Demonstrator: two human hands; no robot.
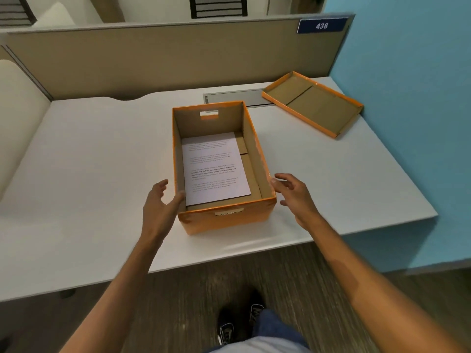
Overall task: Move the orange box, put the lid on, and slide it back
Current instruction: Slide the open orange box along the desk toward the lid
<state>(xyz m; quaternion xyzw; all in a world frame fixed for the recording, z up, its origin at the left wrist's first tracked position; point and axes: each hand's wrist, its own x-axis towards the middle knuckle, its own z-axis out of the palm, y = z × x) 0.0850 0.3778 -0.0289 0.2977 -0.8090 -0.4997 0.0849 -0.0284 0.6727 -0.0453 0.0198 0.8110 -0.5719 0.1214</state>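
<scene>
An open orange box (224,219) with a brown cardboard inside stands on the white desk (89,161), near its front edge. A printed white sheet (215,169) lies flat on the box's floor. The orange lid (314,103) lies upside down at the desk's back right corner, apart from the box. My left hand (159,203) is at the box's near left corner, fingers spread, thumb touching the rim. My right hand (293,194) hovers by the near right corner, fingers apart, fingertips at the box's wall. Neither hand grips anything.
A beige partition (165,59) runs along the desk's back, with a blue sign reading 438 (321,26). A blue wall (413,98) borders the right side. A grey cable-slot cover (237,98) lies behind the box. My shoes (239,319) stand on the wood-look floor below.
</scene>
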